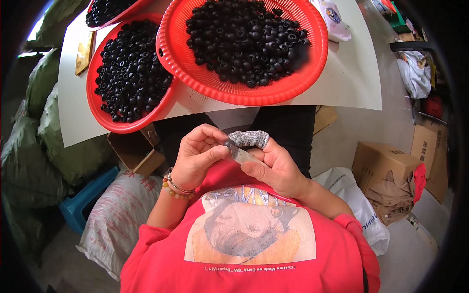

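Note:
Both hands meet in front of my red shirt, just off the table's near edge. My left hand [201, 152], with bracelets at the wrist, pinches a small dark piece [231, 145] between thumb and fingertips; most of it is hidden. My right hand [279, 170] is closed around a pale, translucent strip-shaped thing [245, 156], whose kind I cannot make out. A grey knitted finger cover [249, 138] wraps the right index finger, which bends over the dark piece. Beyond the hands, a large red plastic basket [222, 93] holds many small black ring-like parts [244, 41].
Another red basin [113, 126] of black parts overhangs the white table's [351, 88] near left edge. A white packet [334, 22] lies behind right. On the floor are cardboard boxes [378, 158], a white woven sack [122, 210] and a blue stool [80, 205].

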A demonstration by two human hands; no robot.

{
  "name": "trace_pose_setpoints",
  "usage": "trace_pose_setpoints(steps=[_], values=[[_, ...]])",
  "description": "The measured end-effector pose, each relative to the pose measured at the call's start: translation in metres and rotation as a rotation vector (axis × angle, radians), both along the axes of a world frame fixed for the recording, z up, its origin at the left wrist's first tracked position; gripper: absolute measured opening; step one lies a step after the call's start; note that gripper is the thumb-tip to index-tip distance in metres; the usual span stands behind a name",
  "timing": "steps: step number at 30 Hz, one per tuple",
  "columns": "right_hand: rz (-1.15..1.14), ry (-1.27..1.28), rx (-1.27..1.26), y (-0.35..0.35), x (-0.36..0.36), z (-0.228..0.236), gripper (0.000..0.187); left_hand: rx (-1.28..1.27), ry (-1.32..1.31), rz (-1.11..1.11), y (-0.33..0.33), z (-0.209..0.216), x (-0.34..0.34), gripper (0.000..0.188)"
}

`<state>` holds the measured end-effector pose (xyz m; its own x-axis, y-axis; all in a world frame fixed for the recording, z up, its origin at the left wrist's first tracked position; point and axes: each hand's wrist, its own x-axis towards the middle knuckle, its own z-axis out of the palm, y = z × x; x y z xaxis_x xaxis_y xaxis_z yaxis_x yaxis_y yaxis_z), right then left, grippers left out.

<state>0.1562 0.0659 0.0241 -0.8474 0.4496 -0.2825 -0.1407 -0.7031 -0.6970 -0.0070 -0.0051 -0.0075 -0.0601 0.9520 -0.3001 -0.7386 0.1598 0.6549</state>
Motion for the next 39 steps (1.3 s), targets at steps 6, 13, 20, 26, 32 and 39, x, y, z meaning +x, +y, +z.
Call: trace_pose_setpoints(steps=[6, 13, 20, 26, 32, 39], values=[[-0.017, 0.022, 0.017, -0.0011, -0.0001, -0.0052, 0.036, 0.023, -0.022, -0.003, 0.0000, -0.0003, 0.0008, 0.015], [-0.025, 0.020, -0.039, -0.0017, -0.0005, 0.0007, 0.037, 0.025, -0.097, 0.018, 0.0005, -0.0041, 0.0019, 0.015], [-0.002, 0.014, -0.032, -0.0011, -0.0003, -0.0029, 0.039, 0.013, -0.051, 0.036, 0.0001, -0.0020, 0.0026, 0.015], [-0.035, 0.030, -0.024, -0.0022, -0.0036, -0.0013, 0.038, 0.002, -0.061, 0.051, 0.0007, 0.0006, 0.0033, 0.015], [-0.013, 0.032, -0.007, -0.0010, -0.0037, -0.0030, 0.037, -0.004, -0.034, 0.058, -0.0002, -0.0010, 0.0026, 0.016], [-0.041, 0.009, -0.010, 0.0005, -0.0069, -0.0023, 0.033, -0.033, -0.127, 0.007, 0.0000, -0.0031, -0.0001, 0.016]])
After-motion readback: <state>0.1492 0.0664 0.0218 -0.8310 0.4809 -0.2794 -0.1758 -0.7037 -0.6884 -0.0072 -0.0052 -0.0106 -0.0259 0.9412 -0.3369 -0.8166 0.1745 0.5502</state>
